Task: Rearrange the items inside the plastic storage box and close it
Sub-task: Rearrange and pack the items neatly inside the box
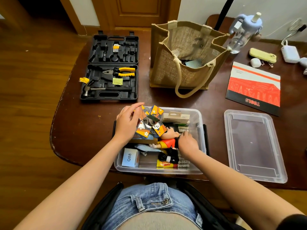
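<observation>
A clear plastic storage box (200,123) sits open at the table's near edge. My left hand (127,121) grips a folded orange picture cube puzzle (152,122) above the box's far left corner. My right hand (187,141) reaches down into the box's right side, fingertips at the batteries (182,128); whether it holds one is hidden. Inside lie a cartoon boy figure in a red shirt (167,140), a white Belkin pack (176,117), a Q88 carton (130,157), a coiled black cable (167,156) and a Carmex tube (166,164). The clear lid (254,145) lies flat to the right.
An open black tool case (111,67) with pliers and a hammer lies at the far left. A jute tote bag (187,55) stands behind the box. A red TOOLS booklet (254,88), a water bottle (240,32), a phone and chargers occupy the far right.
</observation>
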`<control>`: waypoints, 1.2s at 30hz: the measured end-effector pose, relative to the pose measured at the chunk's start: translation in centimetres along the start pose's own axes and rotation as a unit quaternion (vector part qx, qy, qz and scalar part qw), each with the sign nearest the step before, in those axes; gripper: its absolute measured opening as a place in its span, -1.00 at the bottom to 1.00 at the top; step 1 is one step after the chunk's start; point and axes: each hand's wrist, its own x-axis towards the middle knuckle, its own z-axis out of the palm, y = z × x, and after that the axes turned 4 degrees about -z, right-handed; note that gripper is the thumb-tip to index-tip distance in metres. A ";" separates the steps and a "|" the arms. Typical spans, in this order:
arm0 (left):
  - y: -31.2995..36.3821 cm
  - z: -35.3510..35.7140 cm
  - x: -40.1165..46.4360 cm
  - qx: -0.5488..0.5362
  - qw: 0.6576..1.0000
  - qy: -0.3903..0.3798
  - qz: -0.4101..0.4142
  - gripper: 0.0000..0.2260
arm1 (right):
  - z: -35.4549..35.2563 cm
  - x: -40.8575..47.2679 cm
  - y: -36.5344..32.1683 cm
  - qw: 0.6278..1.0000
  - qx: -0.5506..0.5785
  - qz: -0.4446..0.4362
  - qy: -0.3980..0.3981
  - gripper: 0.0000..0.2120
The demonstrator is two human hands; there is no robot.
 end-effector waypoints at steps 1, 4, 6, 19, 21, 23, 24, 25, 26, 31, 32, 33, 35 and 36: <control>0.0 0.0 0.0 0.000 1.000 0.000 0.000 -0.73 | -0.1 0.0 0.0 1.000 -0.003 0.002 -0.003 -0.55; 0.0 0.0 0.0 0.002 1.000 0.001 0.000 -0.73 | -0.6 0.0 -0.2 1.000 -0.012 0.002 -0.011 -0.59; -0.1 0.0 0.0 0.003 1.000 0.002 0.000 -0.73 | -1.2 -0.4 -0.4 1.000 -0.001 0.008 -0.020 -0.61; 0.2 0.0 -0.2 0.002 1.000 0.004 -0.002 -0.74 | -3.1 -2.6 -6.2 0.914 0.198 -0.272 -0.228 -0.63; 0.3 -0.1 -0.1 0.001 1.000 0.004 -0.002 -0.74 | -2.2 -1.7 -7.5 0.910 0.220 -0.259 -0.236 -0.57; 0.2 -0.1 -0.1 -0.001 1.000 0.006 -0.004 -0.74 | -1.3 -1.0 -8.5 0.917 0.230 -0.244 -0.215 -0.51; 0.3 0.0 -0.1 -0.002 1.000 0.006 -0.005 -0.75 | -0.9 -0.8 -8.8 0.922 0.228 -0.240 -0.202 -0.48; 0.3 0.0 -0.1 -0.002 1.000 0.007 -0.006 -0.75 | -0.5 -0.5 -9.1 0.926 0.221 -0.237 -0.194 -0.45; 0.3 0.0 -0.1 -0.002 1.000 0.009 -0.006 -0.75 | -0.3 -0.3 -9.3 0.929 0.209 -0.237 -0.191 -0.42; 0.3 0.0 -0.2 -0.003 1.000 0.013 -0.003 -0.75 | -0.4 0.3 -9.0 0.937 0.119 -0.249 -0.212 -0.36; 0.3 0.0 -0.2 -0.004 1.000 0.013 -0.002 -0.75 | -0.5 0.3 -8.9 0.937 0.109 -0.249 -0.218 -0.37; 0.3 0.0 -0.2 -0.003 1.000 0.012 -0.001 -0.75 | -0.5 0.3 -8.8 0.937 0.100 -0.248 -0.223 -0.38; 0.3 0.0 -0.2 -0.002 1.000 0.012 0.000 -0.75 | -0.7 0.2 -8.6 0.936 0.091 -0.247 -0.233 -0.40; 0.3 -0.1 -0.2 -0.003 1.000 0.013 0.001 -0.75 | -0.6 0.1 -8.6 0.936 0.093 -0.249 -0.231 -0.41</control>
